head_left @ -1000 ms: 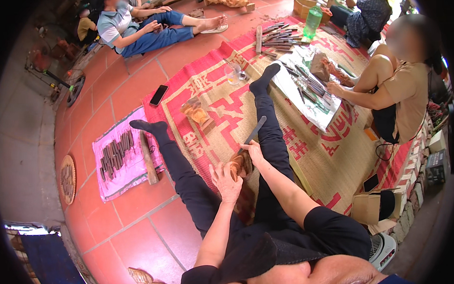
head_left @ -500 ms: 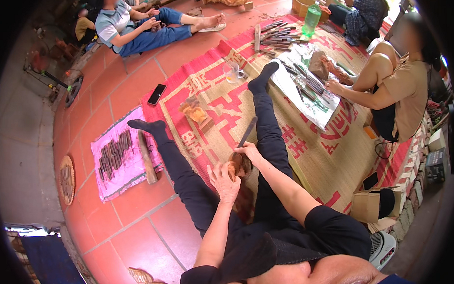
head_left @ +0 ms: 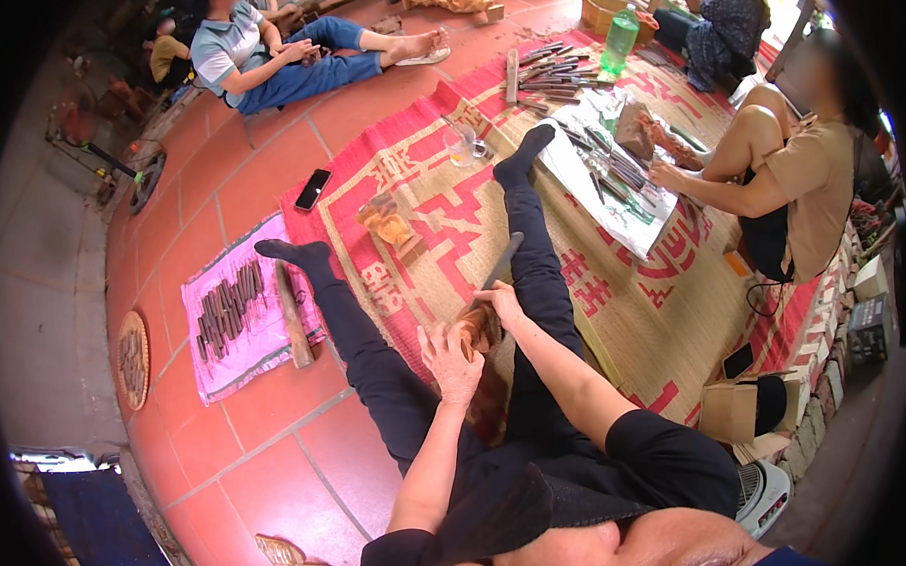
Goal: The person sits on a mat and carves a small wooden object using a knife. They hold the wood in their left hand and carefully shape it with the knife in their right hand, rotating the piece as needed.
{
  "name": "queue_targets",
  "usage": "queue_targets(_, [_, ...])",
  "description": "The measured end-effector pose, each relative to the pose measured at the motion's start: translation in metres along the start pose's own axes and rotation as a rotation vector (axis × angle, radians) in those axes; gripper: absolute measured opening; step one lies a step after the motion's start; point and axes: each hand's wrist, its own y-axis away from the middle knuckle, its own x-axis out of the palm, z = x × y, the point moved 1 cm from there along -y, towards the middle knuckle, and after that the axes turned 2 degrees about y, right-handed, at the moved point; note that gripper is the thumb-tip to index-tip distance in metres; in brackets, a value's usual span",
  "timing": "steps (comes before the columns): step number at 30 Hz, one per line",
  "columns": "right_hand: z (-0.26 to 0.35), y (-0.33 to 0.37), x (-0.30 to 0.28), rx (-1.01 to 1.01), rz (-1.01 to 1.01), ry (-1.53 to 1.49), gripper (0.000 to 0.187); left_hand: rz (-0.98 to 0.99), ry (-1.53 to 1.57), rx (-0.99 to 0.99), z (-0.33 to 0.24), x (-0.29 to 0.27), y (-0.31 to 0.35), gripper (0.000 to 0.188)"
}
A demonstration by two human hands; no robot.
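Note:
Between my legs, my left hand (head_left: 450, 363) is wrapped round a small brown wood carving (head_left: 478, 327). Fingers curl over its near left side and hide part of it. My right hand (head_left: 502, 303) grips a long, dark, flat tool that looks like a file (head_left: 502, 261), at the carving's far right side. The file's far end points up and away over the mat beside my right leg. Where the file meets the wood is hidden by my fingers.
A patterned straw mat (head_left: 664, 335) lies under my right leg. Rows of carving tools (head_left: 229, 306) and a wooden mallet (head_left: 295, 318) rest on a pink cloth at left. A second wood carving (head_left: 386, 223) and a phone (head_left: 312, 189) lie ahead. A co-worker (head_left: 808, 171) sits at right.
My right hand and the file have shifted slightly to the right, and the file's visible face has turned lighter. The carving tilts a little in my left hand.

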Motion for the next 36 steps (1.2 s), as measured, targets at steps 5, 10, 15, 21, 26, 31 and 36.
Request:
queue_targets(5, [-0.002,-0.006,-0.001,-0.029,-0.005,0.051,0.011,0.003,0.022,0.006,0.006,0.000,0.000,0.062])
queue_targets(10, [0.001,0.004,0.007,0.008,0.058,0.061,0.010,0.007,0.012,-0.022,0.007,-0.003,0.003,0.061])
queue_targets(15, [-0.023,-0.026,-0.016,-0.092,-0.026,-0.010,0.011,-0.008,0.052,-0.001,0.003,-0.001,-0.001,0.061])
queue_targets(21, [-0.010,-0.005,-0.005,-0.007,0.086,0.107,0.009,-0.027,0.063,-0.062,0.012,-0.004,-0.003,0.061])
queue_targets(26, [-0.012,-0.014,-0.008,-0.099,-0.050,0.042,0.010,-0.037,0.062,-0.043,0.012,-0.002,-0.005,0.062])
queue_targets(31, [-0.008,-0.004,-0.002,-0.027,0.080,0.145,0.011,-0.055,0.041,-0.077,0.016,-0.003,-0.003,0.062])
queue_targets(36, [-0.007,0.003,0.003,-0.059,0.016,-0.070,0.010,-0.059,0.053,-0.082,0.016,-0.004,-0.004,0.061])
